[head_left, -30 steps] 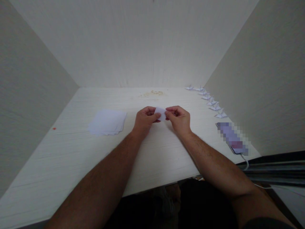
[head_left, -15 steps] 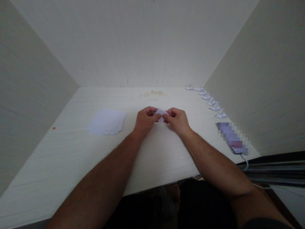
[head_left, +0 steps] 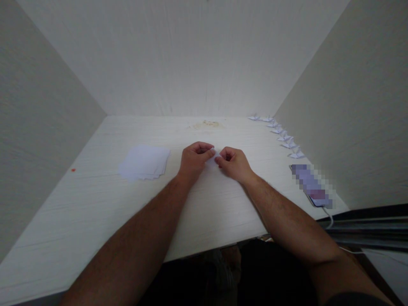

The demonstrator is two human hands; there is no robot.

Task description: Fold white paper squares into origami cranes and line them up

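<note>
A small folded piece of white paper (head_left: 213, 160) is between my hands above the middle of the table. My left hand (head_left: 195, 160) pinches its left side between thumb and fingers. On its right side, my right hand (head_left: 233, 162) grips the paper's edge with thumb and curled fingers. The folds are hard to make out, since the fingers cover part of the paper and it blends with the pale tabletop. A stack of white paper sheets (head_left: 145, 162) lies to the left of my left hand.
Several folded white paper cranes (head_left: 288, 143) line the right back edge of the white table (head_left: 204, 221). A blurred phone (head_left: 310, 185) with a white cable (head_left: 330, 219) lies at the right. A small orange spot (head_left: 73, 170) marks the left side. Walls enclose the back and sides.
The paper between my hands has turned and shows less of its face. My right fingers have shifted slightly apart from my left ones.
</note>
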